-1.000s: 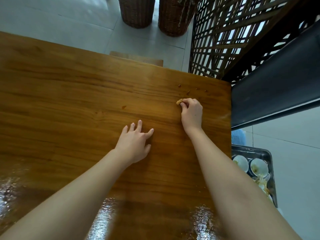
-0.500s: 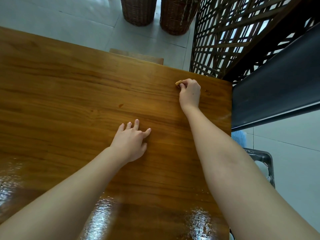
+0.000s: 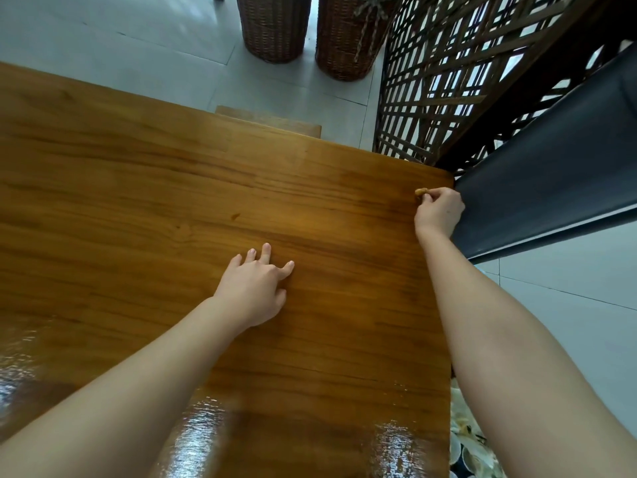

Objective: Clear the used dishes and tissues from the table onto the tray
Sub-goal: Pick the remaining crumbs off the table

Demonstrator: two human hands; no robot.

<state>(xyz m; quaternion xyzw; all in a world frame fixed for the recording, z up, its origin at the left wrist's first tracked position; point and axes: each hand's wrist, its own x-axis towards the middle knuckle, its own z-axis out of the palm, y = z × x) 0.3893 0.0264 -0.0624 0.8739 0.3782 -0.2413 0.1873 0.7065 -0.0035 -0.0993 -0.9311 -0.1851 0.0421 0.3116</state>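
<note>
A small tan crumpled scrap is pinched in the fingertips of the right hand at the far right corner of the glossy brown wooden table; whether it touches the wood is unclear. Below the table's right edge, pale crumpled tissues and white round dishes lie heaped together, partly hidden by the forearm.

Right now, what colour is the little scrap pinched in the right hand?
Golden brown, in the head view: the scrap pinched by the right hand.
</note>
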